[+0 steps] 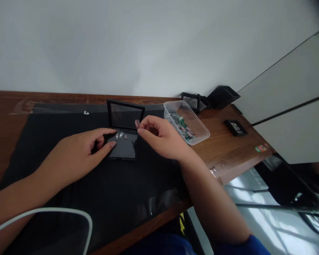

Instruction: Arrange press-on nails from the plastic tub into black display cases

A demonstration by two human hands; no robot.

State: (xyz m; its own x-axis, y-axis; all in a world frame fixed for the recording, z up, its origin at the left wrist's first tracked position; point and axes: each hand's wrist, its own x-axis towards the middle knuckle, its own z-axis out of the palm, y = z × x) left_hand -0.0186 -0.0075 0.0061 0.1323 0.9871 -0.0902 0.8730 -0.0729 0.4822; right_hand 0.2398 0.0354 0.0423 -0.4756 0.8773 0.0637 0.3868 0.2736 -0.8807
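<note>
A shallow black display case [122, 150] lies on a dark mat, its lid with a clear window [126, 116] tilted up at the back. Several small pale and pinkish pieces [121, 135] sit in a row inside, near the hinge. At the case's left edge, my left hand [79, 150] holds it with thumb and index fingertip, the other fingers curled. My right hand [159, 136] is beside the lid's right edge, thumb and index pinched on a small pinkish piece [137, 124]; its exact kind is too small to tell.
Right of my right hand stands a clear plastic tub [199, 132] with green and pinkish pieces. Beyond are black frames [190, 101], a black box [223, 96] and a small black case [235, 128]. A white scrap [86, 112] lies on the mat. A white cable [61, 209] crosses the lower left.
</note>
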